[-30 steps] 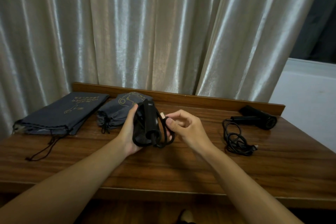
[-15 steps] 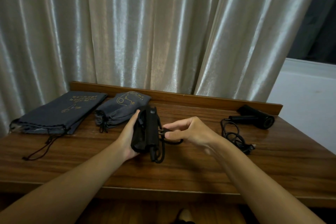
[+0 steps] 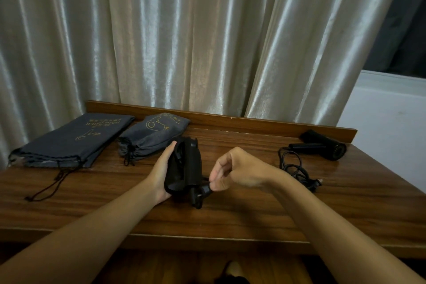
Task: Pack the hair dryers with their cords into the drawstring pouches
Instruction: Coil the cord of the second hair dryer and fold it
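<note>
My left hand (image 3: 161, 173) grips a black folded hair dryer (image 3: 186, 168) over the middle of the wooden table (image 3: 92, 203). My right hand (image 3: 232, 170) pinches the end of its black cord (image 3: 200, 193) by the dryer's lower end. A second black hair dryer (image 3: 327, 147) lies at the back right with its loose cord (image 3: 295, 168) coiled in front of it. Two grey drawstring pouches lie at the back left: a flat one (image 3: 71, 143) and a bulging one (image 3: 152, 138) with its neck drawn in.
A raised wooden ledge (image 3: 230, 120) runs along the table's back edge. Shiny curtains (image 3: 184, 41) hang behind it. The flat pouch's drawstring (image 3: 46, 187) trails toward the front left. A white wall (image 3: 387, 127) stands to the right.
My right hand has drawn the cord end down along the dryer toward its lower end. The left hand has lowered the dryer slightly toward the table.
</note>
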The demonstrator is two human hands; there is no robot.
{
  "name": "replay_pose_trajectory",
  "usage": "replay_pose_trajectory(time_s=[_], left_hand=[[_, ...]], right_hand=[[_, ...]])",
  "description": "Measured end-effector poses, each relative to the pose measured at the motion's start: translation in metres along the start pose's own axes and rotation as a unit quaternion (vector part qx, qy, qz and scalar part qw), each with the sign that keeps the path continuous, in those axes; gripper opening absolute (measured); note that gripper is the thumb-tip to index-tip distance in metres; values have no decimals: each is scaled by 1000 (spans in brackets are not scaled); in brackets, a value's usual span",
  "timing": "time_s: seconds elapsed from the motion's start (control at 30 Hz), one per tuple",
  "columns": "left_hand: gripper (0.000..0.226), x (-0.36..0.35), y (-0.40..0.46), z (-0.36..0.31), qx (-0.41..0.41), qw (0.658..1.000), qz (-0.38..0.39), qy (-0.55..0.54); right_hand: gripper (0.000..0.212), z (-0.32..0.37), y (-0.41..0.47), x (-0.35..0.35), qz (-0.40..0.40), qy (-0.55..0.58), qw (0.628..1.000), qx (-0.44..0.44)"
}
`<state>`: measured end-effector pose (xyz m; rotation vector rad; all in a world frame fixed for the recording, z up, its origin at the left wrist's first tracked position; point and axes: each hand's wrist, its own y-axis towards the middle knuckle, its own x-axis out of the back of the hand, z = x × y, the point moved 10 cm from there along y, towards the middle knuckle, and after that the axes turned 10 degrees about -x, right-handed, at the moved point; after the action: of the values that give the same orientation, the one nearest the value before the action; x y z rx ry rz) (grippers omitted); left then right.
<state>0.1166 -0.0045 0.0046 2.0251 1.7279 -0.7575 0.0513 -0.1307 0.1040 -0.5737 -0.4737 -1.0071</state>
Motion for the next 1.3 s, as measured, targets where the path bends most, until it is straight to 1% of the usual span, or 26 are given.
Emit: replay_pose_trajectory(time_s=[0.07,0.2,0.3,0.43,0.57,0.67,0.73,0.87,0.93,1.0,1.13,1.17,1.23,1.3], left_hand=[[52,1,-1,-1,1,1000,0,2],[59,3,-1,-2,9,1000,2,-26],[62,3,1,-2,7,999,5,-31],[58,5,1,0,16,999,6,-48],[59,10,4,3,23,999,-4,-40],[58,12,6,2,16,999,-7,-41],[57,11,6,4,18,999,-3,-32],[54,8,4,6,26,999,-1,-36],[54,7,3,5,24,999,-4,-48],[56,7,2,4,17,999,-5,-48],[58,10,3,3,14,997,-21,-67],[58,10,3,3,13,997,-21,-72],[57,9,4,3,8,997,-20,-79],[57,11,5,3,10,996,-27,-87]], right_hand=[[14,4,0,-5,27,-28,999,7],[11,11,-4,-3,38,-17,998,40],[12,9,-4,-6,51,-12,997,48],[12,6,0,-5,27,14,999,31],[14,7,5,-2,-1,3,1000,6],[16,12,7,-1,-13,-22,1000,-2],[17,16,9,2,-35,-44,998,-4],[16,30,12,6,-101,-134,986,16],[14,36,11,3,-119,-174,977,31],[12,42,10,-5,-122,-219,967,51],[17,45,10,-19,-106,-248,960,78],[15,44,11,-17,-115,-239,961,80],[10,40,11,-8,-147,-162,973,75],[16,34,10,0,-187,-94,974,82]])
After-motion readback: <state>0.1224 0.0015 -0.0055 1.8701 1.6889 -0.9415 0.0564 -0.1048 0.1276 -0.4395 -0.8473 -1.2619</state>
